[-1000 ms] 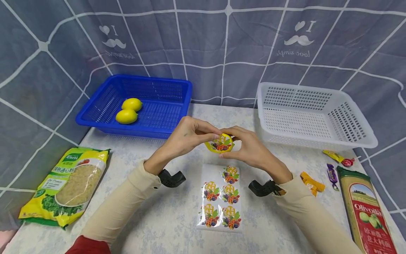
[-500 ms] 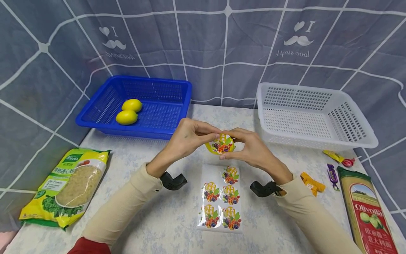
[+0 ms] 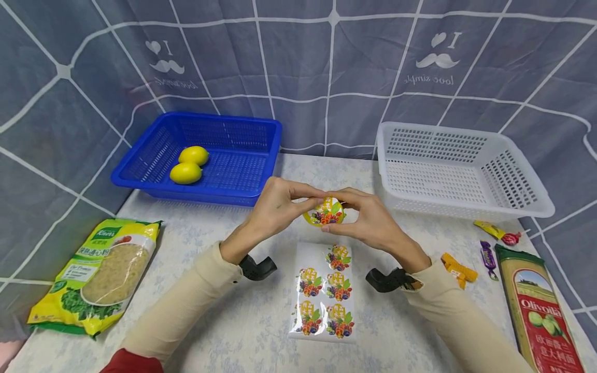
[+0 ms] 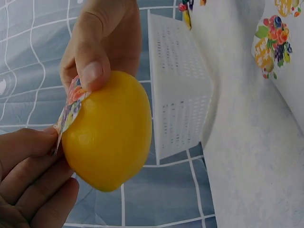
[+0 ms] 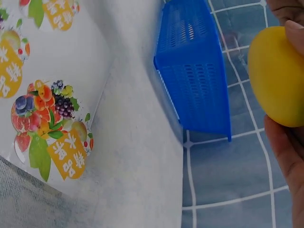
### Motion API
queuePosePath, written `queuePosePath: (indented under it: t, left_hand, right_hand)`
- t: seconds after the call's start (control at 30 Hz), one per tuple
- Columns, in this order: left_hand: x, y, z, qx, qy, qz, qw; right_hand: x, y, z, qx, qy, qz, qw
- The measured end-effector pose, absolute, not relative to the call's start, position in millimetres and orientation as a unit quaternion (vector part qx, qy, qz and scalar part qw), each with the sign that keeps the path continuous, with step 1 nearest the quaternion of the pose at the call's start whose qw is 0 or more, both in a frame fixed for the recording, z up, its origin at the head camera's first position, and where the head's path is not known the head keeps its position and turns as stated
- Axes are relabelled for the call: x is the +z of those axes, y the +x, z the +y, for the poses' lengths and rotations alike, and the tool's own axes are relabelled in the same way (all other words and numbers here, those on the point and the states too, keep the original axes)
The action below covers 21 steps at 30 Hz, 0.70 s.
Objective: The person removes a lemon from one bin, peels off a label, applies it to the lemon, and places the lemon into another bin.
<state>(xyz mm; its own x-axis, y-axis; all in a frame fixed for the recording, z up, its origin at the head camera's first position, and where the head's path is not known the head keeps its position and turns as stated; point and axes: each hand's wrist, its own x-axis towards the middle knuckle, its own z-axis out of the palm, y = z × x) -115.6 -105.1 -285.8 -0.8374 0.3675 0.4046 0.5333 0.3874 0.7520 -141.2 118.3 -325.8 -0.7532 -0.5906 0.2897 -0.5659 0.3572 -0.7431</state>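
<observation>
My left hand (image 3: 272, 207) and right hand (image 3: 368, 220) both grip a lemon (image 3: 323, 212) above the sticker sheet (image 3: 323, 292), fingers curled, pressing a sticker (image 4: 70, 110) onto it. Step in hand: sticking; next likely needs smoothing its loose edge. Beyond the sheet stand a blue basket (image 3: 242, 189) and a white basket (image 3: 466, 210); nothing obstructs.

table (image 3: 233, 331) (pale floral cloth) | blue basket (image 3: 140, 178) | white basket (image 3: 536, 210) | sticker sheet (image 3: 305, 254) | pasta bag (image 3: 100, 272) | candies (image 3: 487, 254)
</observation>
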Motion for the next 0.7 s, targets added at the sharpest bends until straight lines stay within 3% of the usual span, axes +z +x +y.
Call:
queuePosePath:
  t: [0.47,0.7]
  left_hand:
    - [-293.9,-113.8,-99.7,-0.419,-0.346,-0.816,0.199]
    - [-293.6,-115.4,-100.0,-0.41,-0.361,-0.82,0.171]
  right_hand:
    - [-321.2,-139.3,120.2,-0.458,-0.373,0.806,-0.03]
    - [-320.4,-139.8,123.6,-0.461,-0.387,0.797,-0.041]
